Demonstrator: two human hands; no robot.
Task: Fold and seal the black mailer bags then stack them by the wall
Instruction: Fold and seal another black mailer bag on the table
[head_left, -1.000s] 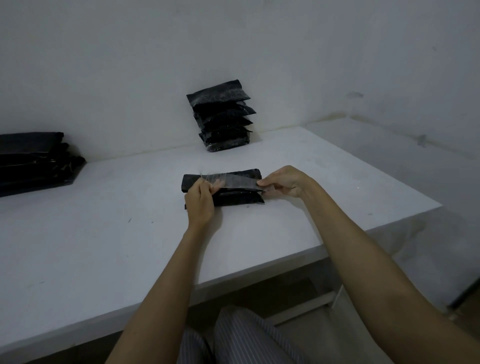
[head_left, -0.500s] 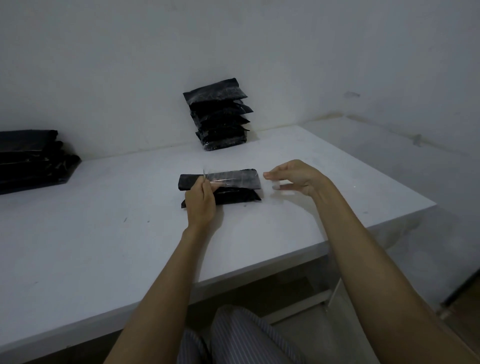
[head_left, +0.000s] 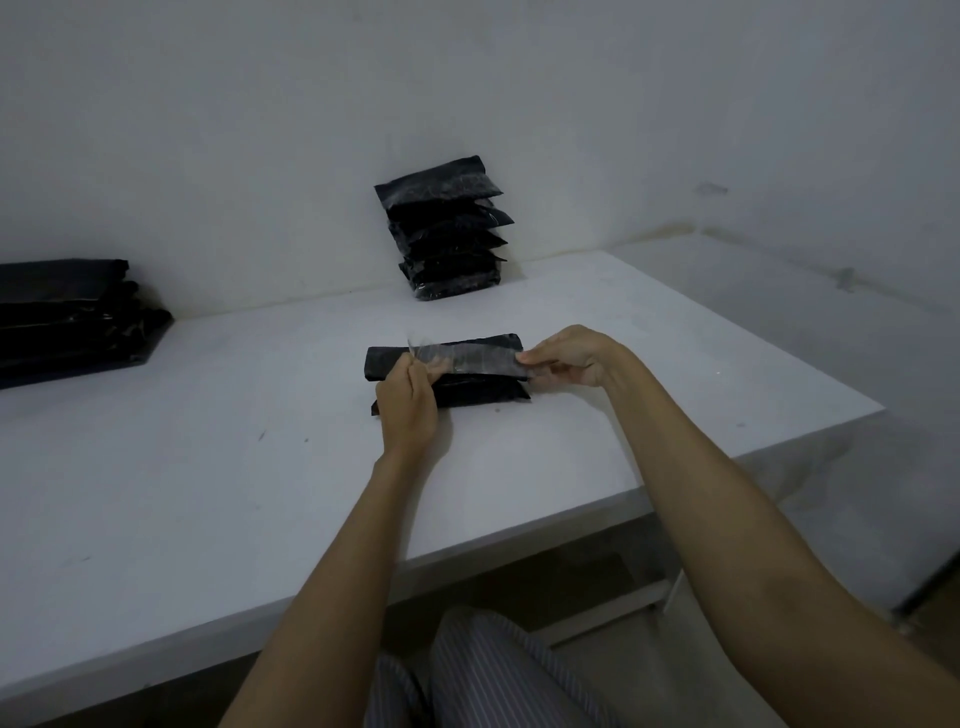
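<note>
Both hands' fingers (head_left: 540, 357) pinching mailer bag (head_left: 467, 395) ends — tabletop

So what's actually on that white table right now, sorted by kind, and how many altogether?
Folded black mailer bag held by the left hand and right hand: 1
Stack of sealed bags by the wall: 1
Pile of flat black bags at left: 1
Total: 3

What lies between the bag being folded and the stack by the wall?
Only bare table between the folded bag and the stack, in the head view.
</note>
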